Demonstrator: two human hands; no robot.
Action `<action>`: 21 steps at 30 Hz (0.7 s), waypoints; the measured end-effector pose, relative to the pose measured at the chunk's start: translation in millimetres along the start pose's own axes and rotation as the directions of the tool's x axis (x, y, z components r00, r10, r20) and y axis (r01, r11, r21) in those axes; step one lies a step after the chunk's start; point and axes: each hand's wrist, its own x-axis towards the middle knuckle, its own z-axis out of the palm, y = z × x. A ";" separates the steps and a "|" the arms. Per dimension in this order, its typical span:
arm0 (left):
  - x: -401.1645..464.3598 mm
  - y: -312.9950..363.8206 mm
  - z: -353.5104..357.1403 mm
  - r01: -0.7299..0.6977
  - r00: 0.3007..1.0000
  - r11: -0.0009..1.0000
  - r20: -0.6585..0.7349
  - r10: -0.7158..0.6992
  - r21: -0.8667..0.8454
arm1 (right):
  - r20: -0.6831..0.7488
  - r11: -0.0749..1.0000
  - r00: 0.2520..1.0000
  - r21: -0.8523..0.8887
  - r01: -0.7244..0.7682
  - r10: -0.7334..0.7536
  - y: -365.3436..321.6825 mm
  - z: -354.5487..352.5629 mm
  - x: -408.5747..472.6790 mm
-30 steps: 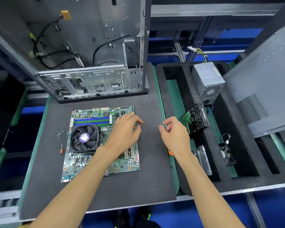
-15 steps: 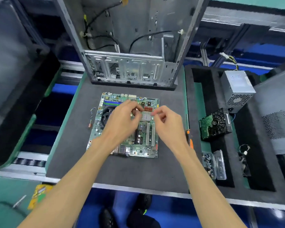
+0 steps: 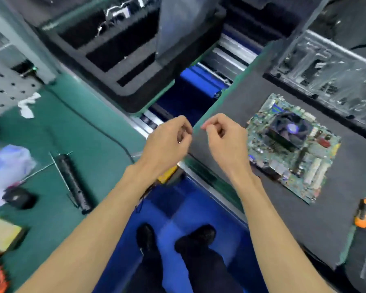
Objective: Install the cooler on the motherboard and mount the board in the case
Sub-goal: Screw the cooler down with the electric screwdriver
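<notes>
Both hands hang in the air with fingers curled: the left hand may pinch something small, though blur hides it, and the right hand holds nothing visible. Right of the right fingers, the motherboard lies flat on a grey foam mat, its long axis running diagonally, cooler at its far end. The open case stands beyond. A green bench spreads left.
</notes>
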 end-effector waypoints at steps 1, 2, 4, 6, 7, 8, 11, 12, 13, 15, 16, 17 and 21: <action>-9.1 -14.9 -11.7 0.039 0.999 0.999 -0.008 -0.039 -0.005 | 0.043 1.000 0.999 0.009 0.003 -0.003 -5.1 20.1 -4.4; -17.9 -28.7 -22.8 0.076 0.997 0.997 -0.021 -0.076 -0.004 | 0.083 1.000 0.997 0.015 0.002 -0.003 -9.7 39.6 -8.8; -35.8 -56.1 -44.1 0.147 0.987 0.989 -0.060 -0.146 0.006 | 0.154 1.000 0.988 0.006 0.001 -0.002 -16.0 77.3 -17.9; -54.4 -83.5 -64.4 0.211 0.970 0.977 -0.126 -0.207 0.020 | 0.235 1.000 0.972 -0.021 0.002 0.003 -19.9 114.2 -26.9; -64.2 -97.2 -73.9 0.243 0.958 0.970 -0.165 -0.234 0.033 | 0.280 0.999 0.960 -0.037 0.003 0.007 -21.3 132.3 -31.7; -73.9 -110.8 -83.0 0.275 0.944 0.960 -0.203 -0.261 0.044 | 0.322 0.998 0.947 -0.056 0.010 0.008 -22.5 149.8 -36.1; -101.7 -151.7 -106.6 0.396 0.882 0.918 -0.293 -0.369 0.036 | 0.442 0.990 0.897 -0.133 0.051 0.014 -25.0 201.8 -49.0; -111.3 -165.3 -113.5 0.440 0.854 0.898 -0.319 -0.410 0.025 | 0.482 0.987 0.876 -0.151 0.062 0.019 -26.0 219.2 -54.1; -121.5 -178.1 -119.6 0.480 0.825 0.877 -0.346 -0.446 0.014 | 0.515 0.985 0.857 -0.161 0.070 0.024 -26.6 235.7 -59.3; -142.2 -199.7 -129.8 0.543 0.768 0.840 -0.394 -0.505 -0.018 | 0.562 0.979 0.826 -0.184 0.082 0.037 -26.8 265.7 -70.3; -152.3 -208.4 -134.1 0.571 0.739 0.820 -0.411 -0.534 -0.039 | 0.577 0.975 0.816 -0.202 0.094 0.041 -26.4 278.7 -76.1; -161.6 -216.0 -138.2 0.597 0.712 0.800 -0.422 -0.562 -0.060 | 0.585 0.969 0.810 -0.221 0.111 0.041 -26.1 290.7 -81.3; -190.4 -239.9 -150.1 0.652 0.661 0.752 -0.412 -0.627 -0.100 | 0.591 0.935 0.804 -0.321 0.152 0.072 -27.8 327.3 -93.3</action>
